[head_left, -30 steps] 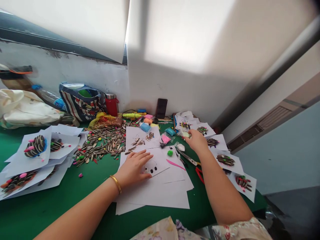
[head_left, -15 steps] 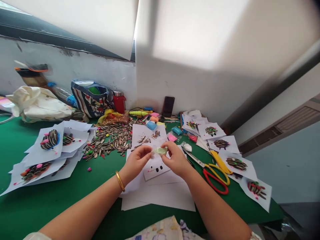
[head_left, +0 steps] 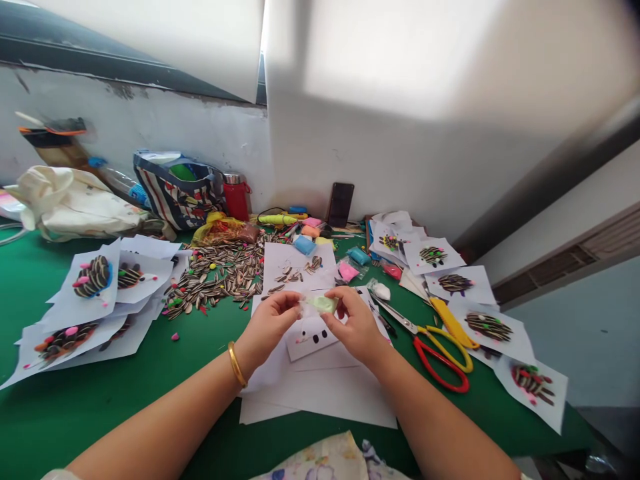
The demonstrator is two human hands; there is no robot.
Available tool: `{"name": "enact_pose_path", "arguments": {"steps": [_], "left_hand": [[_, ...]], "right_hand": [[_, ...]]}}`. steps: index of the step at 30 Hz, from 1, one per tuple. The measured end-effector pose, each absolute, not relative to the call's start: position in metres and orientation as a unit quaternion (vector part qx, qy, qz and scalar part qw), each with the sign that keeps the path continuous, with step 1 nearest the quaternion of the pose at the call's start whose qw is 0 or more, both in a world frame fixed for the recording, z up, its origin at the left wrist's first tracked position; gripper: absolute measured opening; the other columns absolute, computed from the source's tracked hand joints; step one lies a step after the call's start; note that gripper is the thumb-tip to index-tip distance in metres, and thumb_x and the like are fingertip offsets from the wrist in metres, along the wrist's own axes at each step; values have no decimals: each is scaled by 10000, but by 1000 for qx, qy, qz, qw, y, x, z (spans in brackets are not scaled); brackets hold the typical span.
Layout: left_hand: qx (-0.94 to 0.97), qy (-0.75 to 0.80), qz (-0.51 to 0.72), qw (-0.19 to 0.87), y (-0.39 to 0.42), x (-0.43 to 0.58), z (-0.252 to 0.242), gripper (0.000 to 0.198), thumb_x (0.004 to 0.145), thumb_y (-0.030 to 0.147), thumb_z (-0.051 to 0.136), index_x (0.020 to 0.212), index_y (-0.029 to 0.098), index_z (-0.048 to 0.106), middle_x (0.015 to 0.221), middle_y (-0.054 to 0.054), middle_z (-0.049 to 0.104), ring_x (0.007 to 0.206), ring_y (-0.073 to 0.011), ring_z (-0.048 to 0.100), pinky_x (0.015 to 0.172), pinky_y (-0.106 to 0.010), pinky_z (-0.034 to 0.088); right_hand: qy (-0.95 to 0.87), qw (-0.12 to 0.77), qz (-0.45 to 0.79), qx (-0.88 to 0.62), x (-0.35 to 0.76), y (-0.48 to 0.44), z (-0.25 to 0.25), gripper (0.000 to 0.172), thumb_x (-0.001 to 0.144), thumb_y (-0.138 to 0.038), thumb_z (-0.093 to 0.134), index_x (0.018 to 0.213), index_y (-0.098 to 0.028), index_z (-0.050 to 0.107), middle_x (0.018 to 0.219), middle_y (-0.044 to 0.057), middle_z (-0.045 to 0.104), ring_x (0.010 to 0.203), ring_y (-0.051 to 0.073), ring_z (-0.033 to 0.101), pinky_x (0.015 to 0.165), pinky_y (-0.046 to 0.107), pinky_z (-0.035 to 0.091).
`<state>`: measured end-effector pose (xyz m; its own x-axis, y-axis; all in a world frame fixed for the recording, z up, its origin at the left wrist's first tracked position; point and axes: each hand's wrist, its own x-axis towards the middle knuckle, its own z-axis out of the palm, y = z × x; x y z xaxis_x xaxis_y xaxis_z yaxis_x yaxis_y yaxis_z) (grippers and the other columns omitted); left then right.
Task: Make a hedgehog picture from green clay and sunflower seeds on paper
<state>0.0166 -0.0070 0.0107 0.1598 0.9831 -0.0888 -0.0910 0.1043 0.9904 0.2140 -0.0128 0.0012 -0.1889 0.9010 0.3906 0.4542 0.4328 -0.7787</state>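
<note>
A small clear packet of pale green clay (head_left: 321, 304) is pinched between both my hands above a stack of white paper (head_left: 320, 387). My left hand (head_left: 269, 325), with a gold bangle on its wrist, grips the packet's left end. The fingers of my right hand (head_left: 353, 324) are closed on the right end. Just under my hands lies a paper cut-out with black dots (head_left: 310, 333).
A heap of striped sunflower seeds (head_left: 215, 277) lies behind my hands on the green table (head_left: 125, 393). Scissors with red and yellow handles (head_left: 440, 347) sit to the right. Finished seed pictures (head_left: 95, 280) lie on both sides. Coloured clay packets (head_left: 304, 245), a phone (head_left: 341, 203), a red bottle (head_left: 236, 195) and bags line the wall.
My right hand brought the green clay packet in from the far right, and my left hand lifted off the paper to meet it. Both hands now hold it.
</note>
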Motion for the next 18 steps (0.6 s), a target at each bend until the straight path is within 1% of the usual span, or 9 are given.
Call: {"name": "enact_pose_path", "arguments": {"steps": [2, 5, 8, 10, 13, 15, 18], "left_hand": [[486, 464, 465, 576, -7, 16, 10, 210, 713, 274, 700, 887, 161, 674, 815, -12, 651, 719, -133, 558, 698, -270, 467], [487, 464, 467, 574, -7, 15, 10, 173, 712, 244, 685, 866, 165, 683, 805, -9, 654, 725, -135, 563, 711, -271, 474], [486, 457, 450, 594, -8, 16, 11, 221, 739, 293, 684, 924, 171, 699, 917, -42, 676, 796, -158, 599, 713, -280, 499], [489, 451, 438, 605, -9, 17, 12, 272, 745, 327, 697, 970, 175, 707, 935, -52, 681, 798, -160, 603, 707, -283, 506], [507, 453, 438, 589, -9, 18, 13, 282, 736, 321, 713, 971, 166, 727, 847, -40, 687, 735, -144, 576, 710, -284, 493], [526, 455, 438, 569, -10, 18, 12, 268, 746, 316, 702, 966, 169, 738, 838, -40, 697, 733, -150, 572, 719, -291, 487], [568, 454, 427, 537, -11, 20, 10, 251, 769, 324, 677, 966, 186, 748, 877, -49, 711, 768, -175, 591, 728, -302, 487]], "right_hand": [[-728, 433, 271, -458, 214, -15, 1, 255, 828, -283, 631, 1072, -244, 569, 975, 26, 584, 747, 143, 509, 679, 284, 461], [-718, 427, 317, -450, 213, -17, -2, 265, 846, -311, 624, 1098, -256, 560, 911, 14, 592, 715, 142, 521, 651, 283, 464], [-703, 431, 348, -446, 211, -18, -5, 246, 863, -329, 606, 1091, -256, 549, 855, 2, 583, 674, 137, 529, 621, 281, 468], [-695, 435, 344, -458, 210, -17, -6, 247, 866, -329, 603, 1092, -252, 542, 811, -9, 574, 660, 136, 528, 612, 277, 465], [-688, 434, 330, -479, 210, -16, -5, 267, 858, -325, 619, 1100, -241, 544, 780, -16, 576, 653, 136, 525, 608, 272, 459], [-692, 429, 323, -482, 210, -16, -3, 271, 850, -325, 635, 1093, -235, 557, 803, -7, 596, 662, 137, 528, 615, 273, 458], [-713, 414, 304, -477, 208, -17, -3, 234, 846, -329, 649, 1046, -229, 584, 844, 9, 622, 679, 142, 537, 630, 281, 454]]}}
